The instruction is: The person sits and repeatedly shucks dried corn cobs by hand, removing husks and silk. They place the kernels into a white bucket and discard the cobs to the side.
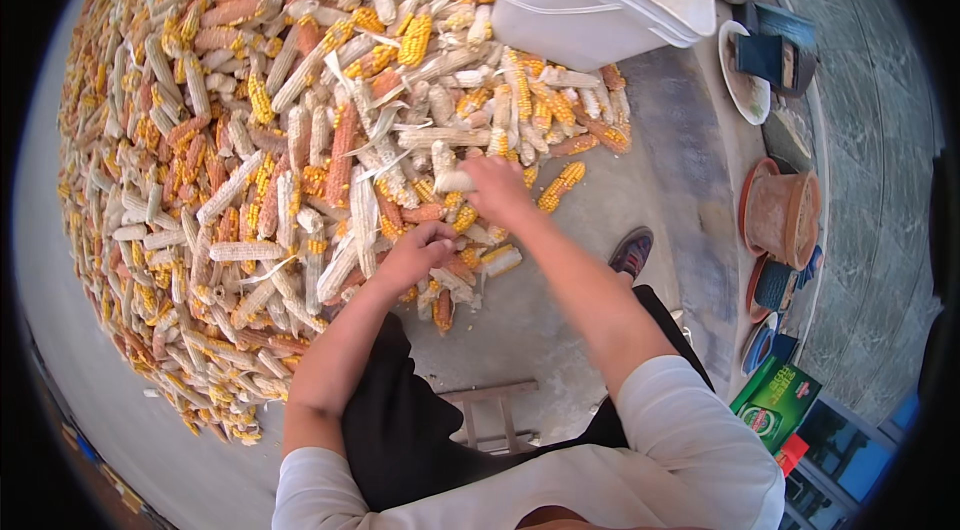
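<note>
A broad heap of corn cobs [262, 177] spreads before me, some stripped pale or reddish, others bearing patches of yellow kernels. My right hand [496, 189] is at the near right side of the heap, its fingers around a pale corn cob [454, 182]. Lower and to the left, my left hand [420, 252] hovers at the heap's edge with thumb and forefinger apart and no cob visible between them. Its other fingers are partly hidden. Just right of it a short cob with yellow kernels [501, 260] lies on the concrete floor.
A white plastic bucket [570, 24] with a wire handle stands at the heap's far right. Along the right wall are a terracotta pot [784, 219], a white dish [742, 72] and a green box [780, 402]. Between my legs is a small wooden frame [487, 395].
</note>
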{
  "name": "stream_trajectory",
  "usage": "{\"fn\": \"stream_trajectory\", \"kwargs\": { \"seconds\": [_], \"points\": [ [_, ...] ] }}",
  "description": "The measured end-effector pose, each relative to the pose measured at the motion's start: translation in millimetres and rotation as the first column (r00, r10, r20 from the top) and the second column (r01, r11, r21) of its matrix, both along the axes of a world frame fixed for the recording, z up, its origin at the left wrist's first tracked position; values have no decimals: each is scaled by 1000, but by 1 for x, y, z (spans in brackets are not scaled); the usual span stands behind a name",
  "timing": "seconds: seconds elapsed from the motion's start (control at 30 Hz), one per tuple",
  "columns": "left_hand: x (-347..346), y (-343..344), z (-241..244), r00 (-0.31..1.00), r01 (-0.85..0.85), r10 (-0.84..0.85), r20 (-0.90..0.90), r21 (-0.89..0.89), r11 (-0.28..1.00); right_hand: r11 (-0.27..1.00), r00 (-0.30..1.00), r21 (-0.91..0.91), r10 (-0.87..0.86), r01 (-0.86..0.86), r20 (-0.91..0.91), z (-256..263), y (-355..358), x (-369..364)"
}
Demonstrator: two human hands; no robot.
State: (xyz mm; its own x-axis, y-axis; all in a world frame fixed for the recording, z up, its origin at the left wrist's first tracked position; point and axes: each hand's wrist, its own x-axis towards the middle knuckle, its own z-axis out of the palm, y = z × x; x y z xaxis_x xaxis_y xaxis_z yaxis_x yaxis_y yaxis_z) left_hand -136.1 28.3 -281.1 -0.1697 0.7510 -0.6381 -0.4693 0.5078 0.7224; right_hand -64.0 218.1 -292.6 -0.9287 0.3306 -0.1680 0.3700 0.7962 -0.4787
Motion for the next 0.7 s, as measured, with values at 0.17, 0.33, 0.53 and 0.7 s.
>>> {"fn": "stream_trajectory", "kwargs": {
  "seconds": [0.17, 0.33, 0.53, 0.7],
  "points": [
    [-28, -10, 22, 862, -371, 316, 397, 69, 926, -497, 926, -850, -209, 176, 314, 35, 7, 16],
    [-25, -18, 44, 838, -332, 207, 505, 170, 928, -248, 924, -954, -298, 169, 241, 77, -38, 3],
    [8, -21, 51, 924, -381, 379, 47, 162, 910, 545, 948, -831, -309, 111, -76, 72, -88, -6],
    [5, -42, 59, 753, -357, 211, 623, 118, 926, -193, 787, -976, -584, 106, 201, 99, -107, -27]
  ]
}}
